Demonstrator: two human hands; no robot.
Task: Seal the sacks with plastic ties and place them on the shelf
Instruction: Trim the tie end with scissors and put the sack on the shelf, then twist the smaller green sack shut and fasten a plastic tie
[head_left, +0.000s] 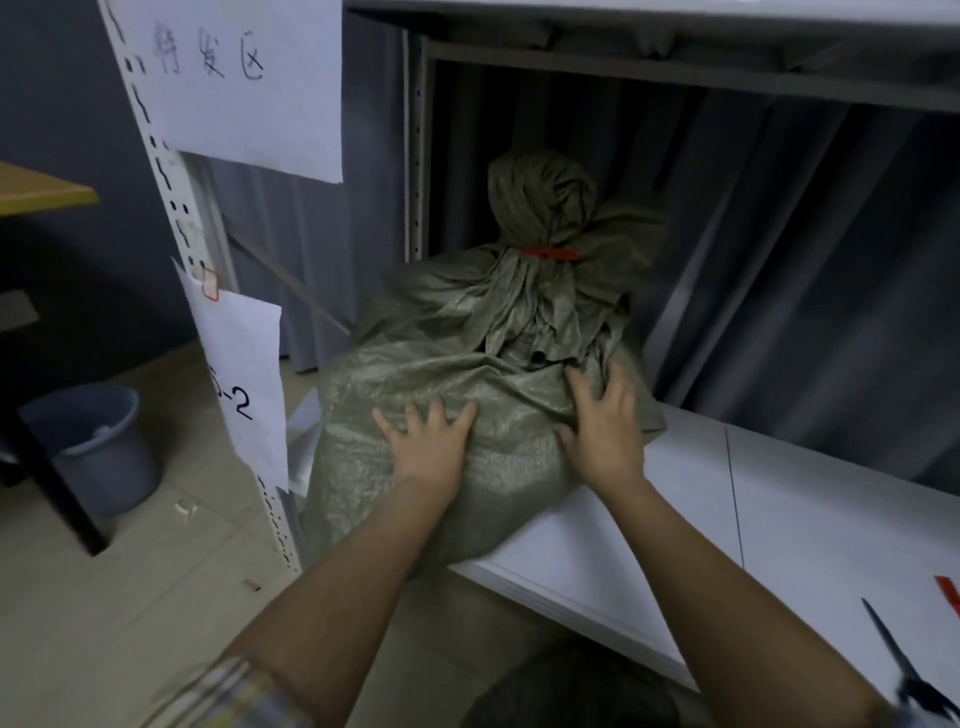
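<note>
A green woven sack (457, 395) lies on the white shelf board (779, 519), at the left end of it, with its lower part hanging a little over the front edge toward 7 o'clock. The neck of the sack is gathered and bound with a red plastic tie (549, 253), which sits at 12 o'clock from the hands; above the tie the loose cloth makes a round bunch. Both hands press flat on the near side of the sack. The left hand (428, 441) has its fingers spread wide and lies open on the cloth, holding nothing. The right hand (602, 426), at 3 o'clock from the left one and near it, also lies on the sack with fingers stretched up toward the neck; its fingertips push into a fold, but it does not close around anything. A white upright post (171, 197) of the rack stands at 9 o'clock from the sack, with two paper sheets with handwriting on it. On the floor at 9 o'clock, well apart, stands a grey bucket (98, 447). At 4 o'clock, on the board, lie dark scissors (904, 670).
</note>
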